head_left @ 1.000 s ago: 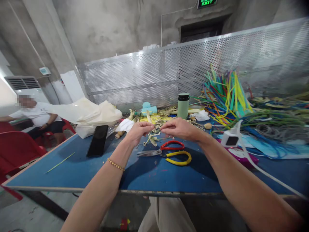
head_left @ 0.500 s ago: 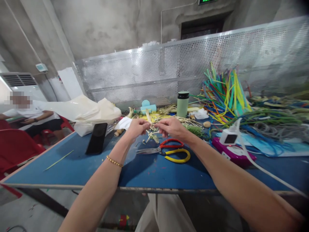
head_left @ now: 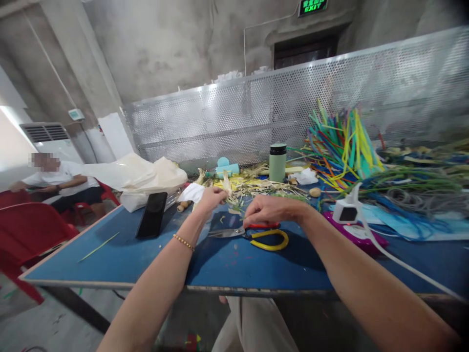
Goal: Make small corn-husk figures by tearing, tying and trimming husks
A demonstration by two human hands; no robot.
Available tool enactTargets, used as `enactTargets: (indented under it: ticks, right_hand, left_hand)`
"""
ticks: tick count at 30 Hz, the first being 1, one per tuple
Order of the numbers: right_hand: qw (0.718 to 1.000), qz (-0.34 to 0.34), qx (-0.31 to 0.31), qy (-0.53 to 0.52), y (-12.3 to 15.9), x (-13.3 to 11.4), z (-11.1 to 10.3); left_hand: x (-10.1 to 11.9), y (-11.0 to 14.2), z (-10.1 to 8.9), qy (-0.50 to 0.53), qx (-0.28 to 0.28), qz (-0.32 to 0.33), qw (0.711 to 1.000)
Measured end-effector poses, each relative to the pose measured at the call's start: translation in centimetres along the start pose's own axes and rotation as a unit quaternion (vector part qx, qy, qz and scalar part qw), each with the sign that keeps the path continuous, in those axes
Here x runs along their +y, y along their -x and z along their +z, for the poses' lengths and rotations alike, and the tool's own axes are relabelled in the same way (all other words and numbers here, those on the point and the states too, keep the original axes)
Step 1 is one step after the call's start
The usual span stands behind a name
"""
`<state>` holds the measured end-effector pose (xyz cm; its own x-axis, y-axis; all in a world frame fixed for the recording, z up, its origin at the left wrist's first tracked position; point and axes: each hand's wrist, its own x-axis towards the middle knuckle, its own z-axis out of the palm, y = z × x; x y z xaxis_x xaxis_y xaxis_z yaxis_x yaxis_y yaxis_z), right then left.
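My left hand is pinched at the base of a pale, dried plant piece, which points upward from the fingertips. My right hand lies curled over the red handle of a pair of scissors, covering part of it. The fingertips are mostly hidden, but they appear closed on that handle. The scissors rest on the blue table with their blades pointing left and the yellow handle toward me. Small greenish plant scraps lie between my hands.
A black phone and white sheeting are on the left. Behind my hands stand a green tumbler and dried stalks. Colourful strips, a purple power strip and its white cable occupy the right. A person sits far left.
My right hand has left its place beside the left fingertips and come down onto the red scissors handle. My left hand stays pinched near the pale plant piece. The view has shifted slightly.
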<state>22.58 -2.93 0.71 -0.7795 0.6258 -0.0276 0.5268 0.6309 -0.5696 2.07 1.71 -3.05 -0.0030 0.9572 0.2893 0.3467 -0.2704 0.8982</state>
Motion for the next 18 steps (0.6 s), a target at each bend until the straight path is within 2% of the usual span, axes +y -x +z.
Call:
enactTargets:
  ticks: [2,3,5,7,9,11,12,13,14,15,17,18]
  right_hand:
    - [0.994,0.011,0.09,0.055,1.0,0.8,-1.6]
    - [0.987,0.032,0.132,0.081,1.6,1.4,-2.3]
    - [0.957,0.118,0.221,0.149,2.7,2.5,-3.6]
    - [0.884,0.237,0.329,0.23,3.7,3.6,-4.5]
    - [0.783,0.323,0.448,0.287,4.5,4.3,-4.9]
    - [0.701,0.338,0.538,0.325,4.8,4.4,-5.0]
    - [0.682,0.319,0.567,0.334,4.7,4.3,-4.9]
    - [0.685,0.287,0.583,0.33,4.4,4.0,-4.7]
    - [0.707,0.239,0.587,0.313,3.9,3.6,-4.4]
    - [0.749,0.18,0.573,0.28,3.3,3.2,-4.1]
    - [0.845,0.07,0.509,0.149,1.9,2.2,-3.2]
    - [0.879,0.04,0.47,0.073,1.2,1.7,-2.7]
  left_hand:
    - [0.2,-0.3,-1.1,0.109,0.063,0.033,0.991]
    - [0.4,-0.3,-1.5,0.154,0.073,0.04,0.985]
    - [0.6,-0.3,-1.9,0.228,0.046,0.031,0.972]
    - [0.8,0.1,-1.7,0.28,-0.01,0.013,0.96]
    - [1.0,0.7,-1.1,0.3,-0.053,0.012,0.952]
    - [1.4,1.4,-0.3,0.299,-0.078,0.022,0.951]
    - [1.6,1.8,0.1,0.296,-0.09,0.025,0.951]
    - [2.0,2.1,0.5,0.294,-0.104,0.027,0.95]
    - [2.4,2.5,0.8,0.294,-0.12,0.026,0.948]
    - [2.9,2.8,1.0,0.294,-0.14,0.027,0.945]
    - [4.1,3.3,1.3,0.278,-0.172,0.032,0.944]
    - [4.7,3.5,1.4,0.263,-0.179,0.038,0.947]
